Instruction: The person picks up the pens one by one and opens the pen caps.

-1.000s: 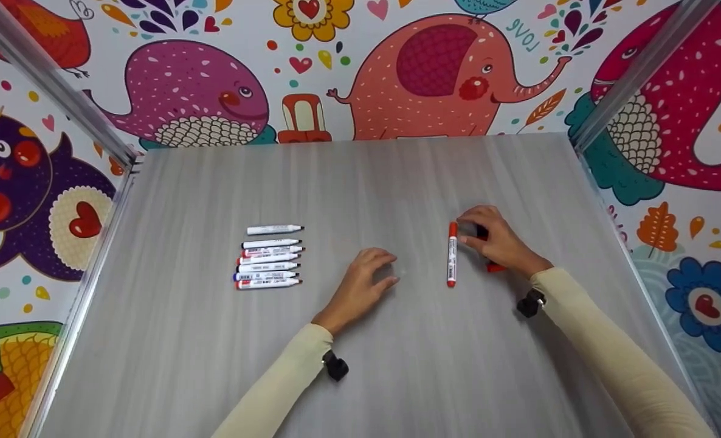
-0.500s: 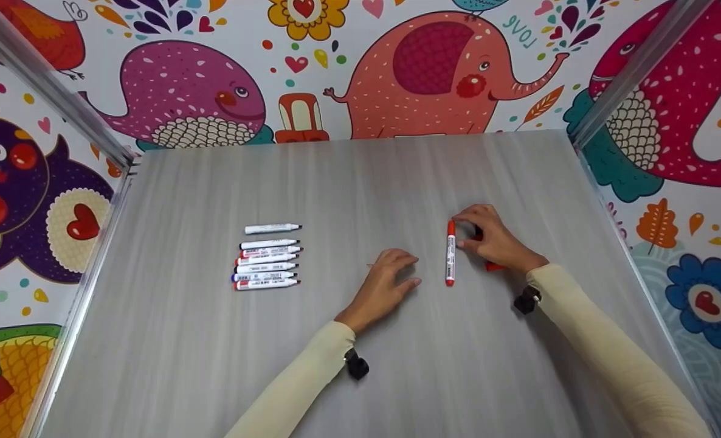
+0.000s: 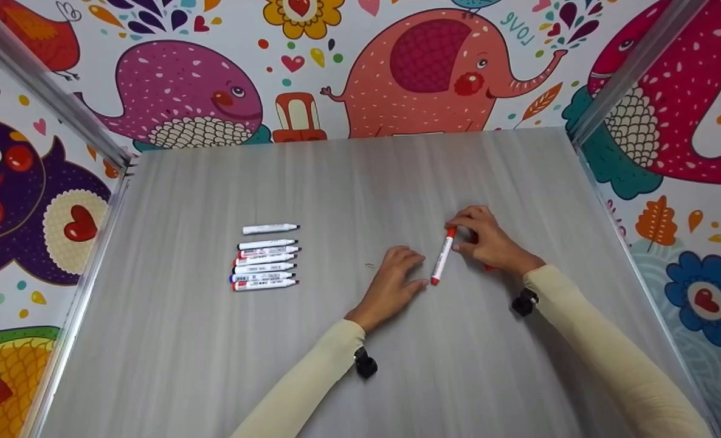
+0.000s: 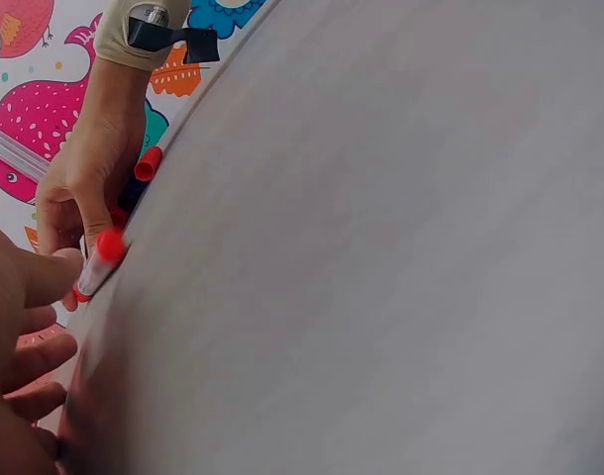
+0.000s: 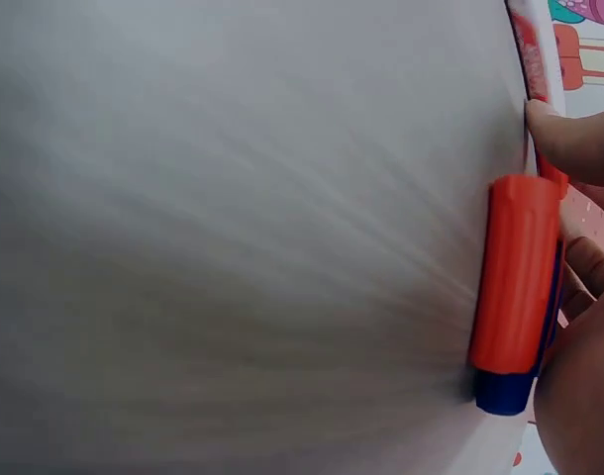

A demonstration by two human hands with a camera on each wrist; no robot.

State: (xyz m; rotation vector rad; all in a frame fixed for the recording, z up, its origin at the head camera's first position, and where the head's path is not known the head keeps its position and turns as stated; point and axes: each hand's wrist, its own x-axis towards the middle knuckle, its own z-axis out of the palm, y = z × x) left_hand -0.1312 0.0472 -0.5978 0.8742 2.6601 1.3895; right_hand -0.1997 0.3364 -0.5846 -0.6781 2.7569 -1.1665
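Note:
My right hand (image 3: 491, 238) pinches a white whiteboard marker (image 3: 442, 260) by its red-capped end. The marker lies slanted on the table, its red lower end pointing toward me. Just left of that lower end, my left hand (image 3: 392, 285) hovers with fingers spread and loosely bent, holding nothing. In the left wrist view its fingers (image 4: 47, 361) are close to the marker (image 4: 101, 259). Loose caps lie under and beside my right palm: a red cap (image 5: 520, 277) and a dark blue cap (image 5: 501, 394) show in the right wrist view. The palm mostly hides them in the head view.
Several uncapped white markers (image 3: 266, 267) lie in a row at the left of the grey table (image 3: 360, 182), tips to the right. One white marker (image 3: 270, 229) lies a little apart behind them. Metal posts (image 3: 616, 73) and printed cartoon walls (image 3: 312, 61) border the table.
My left hand has moved right, up to the marker's lower end. The marker has swung from upright in view to slanted, its lower end leftward. My right hand's fingers have closed over its cap.

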